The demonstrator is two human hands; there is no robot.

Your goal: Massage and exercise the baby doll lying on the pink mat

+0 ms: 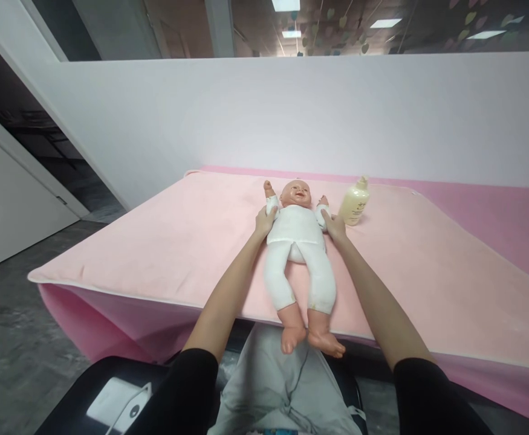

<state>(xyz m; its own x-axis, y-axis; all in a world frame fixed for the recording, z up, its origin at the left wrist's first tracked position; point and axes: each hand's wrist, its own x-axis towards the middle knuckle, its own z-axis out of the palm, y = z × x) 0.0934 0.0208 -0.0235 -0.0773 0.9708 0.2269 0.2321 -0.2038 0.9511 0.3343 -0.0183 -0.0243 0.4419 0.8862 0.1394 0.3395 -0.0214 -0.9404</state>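
Observation:
A baby doll [297, 241] in a white soft suit lies on its back on the pink cloth [164, 241], head away from me, feet hanging over the near edge. My left hand [264, 222] grips the doll's arm on the left side, near the shoulder. My right hand [335, 226] holds the doll's other arm on the right side. Both of the doll's arms are raised beside its head. A pale yellow lotion bottle [355, 202] stands just right of my right hand, apart from it.
The pink-covered table [495, 205] runs against a white partition wall [291, 115]. A doorway and grey floor [14, 326] lie to the left. A black seat [92, 386] shows at the lower left.

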